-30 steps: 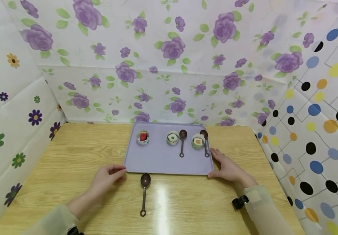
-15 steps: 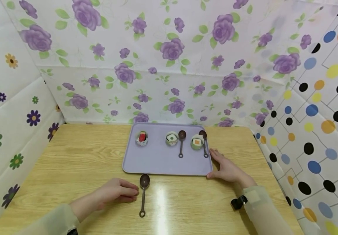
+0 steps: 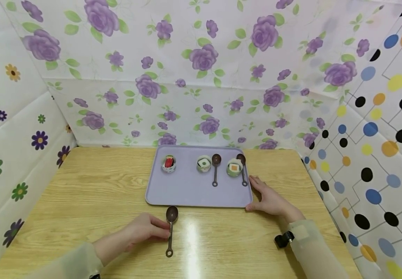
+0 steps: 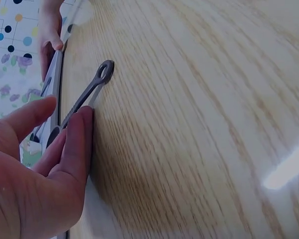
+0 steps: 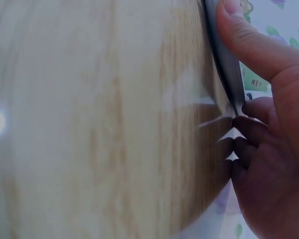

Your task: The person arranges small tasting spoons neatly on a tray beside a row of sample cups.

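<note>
A brown spoon [image 3: 171, 214] lies on the wooden table in front of the lilac tray [image 3: 190, 195], bowl toward the tray. My left hand [image 3: 148, 231] reaches it from the left, fingertips right at the handle [image 4: 84, 94]. In the left wrist view the thumb and fingers stand apart on either side of the handle. My right hand [image 3: 270, 198] rests against the tray's right edge near the front corner, thumb and fingers spread along the rim [image 5: 226, 59].
On the tray stand small cups: one with a red piece [image 3: 168, 164], one with a white-and-green piece [image 3: 204, 164], one with a white-and-orange piece [image 3: 234, 168]. Two more brown spoons lie there, a middle spoon [image 3: 216, 170] and a right spoon [image 3: 244, 170]. Patterned cloth walls [image 3: 201, 77] surround the table.
My left hand has left the tray's front left corner and moved down and right to the front spoon's handle. The right hand stays at the tray's edge.
</note>
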Demonstrator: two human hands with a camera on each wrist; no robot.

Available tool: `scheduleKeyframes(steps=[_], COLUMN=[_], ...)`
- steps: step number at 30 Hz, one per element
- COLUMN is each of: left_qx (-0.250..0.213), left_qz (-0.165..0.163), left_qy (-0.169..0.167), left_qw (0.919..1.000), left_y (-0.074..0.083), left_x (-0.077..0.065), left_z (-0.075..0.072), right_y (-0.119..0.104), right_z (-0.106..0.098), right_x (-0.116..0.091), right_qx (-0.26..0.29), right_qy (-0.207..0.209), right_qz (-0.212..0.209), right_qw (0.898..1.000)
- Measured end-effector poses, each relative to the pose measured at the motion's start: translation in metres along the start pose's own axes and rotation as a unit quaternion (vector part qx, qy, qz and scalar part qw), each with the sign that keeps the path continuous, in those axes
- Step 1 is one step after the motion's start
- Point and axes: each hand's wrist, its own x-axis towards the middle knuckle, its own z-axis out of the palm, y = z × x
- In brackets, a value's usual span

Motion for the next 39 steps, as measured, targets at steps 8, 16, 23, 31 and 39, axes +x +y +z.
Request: scheduleKeyframes(steps=[8,16,23,31,39], left_qx=[-0.006,0.019,0.036,0.032,0.021], left_qz=[-0.026,-0.014,-0.01,-0.012,-0.015], left_qy=[0.022,0.065,0.084,0.082,0.083], left_qw=[0.9994,0.9976,0.9958,0.9961,0.9962], left_y=[0.0,-0.003,-0.006,-0.008,-0.011], left_x=[0.0,0.006,0.007,0.007,0.006], left_z=[0.009,0.017,0.019,0.018,0.016], right_y=[-0.001,0.0,-0.002,-0.001,0.003], right_z=[0.0,-0.001,0.0,0.001,0.002], right_x=[0.0,-0.002,-0.002,0.0,0.0], right_qx=[0.001,-0.004,0.0,-0.002,-0.013], right_qy=[-0.002,0.002,0.001,0.0,0.002], right_qz=[0.003,0.008,0.004,0.008,0.008], right_qw=[1.0,1.0,1.0,1.0,1.0])
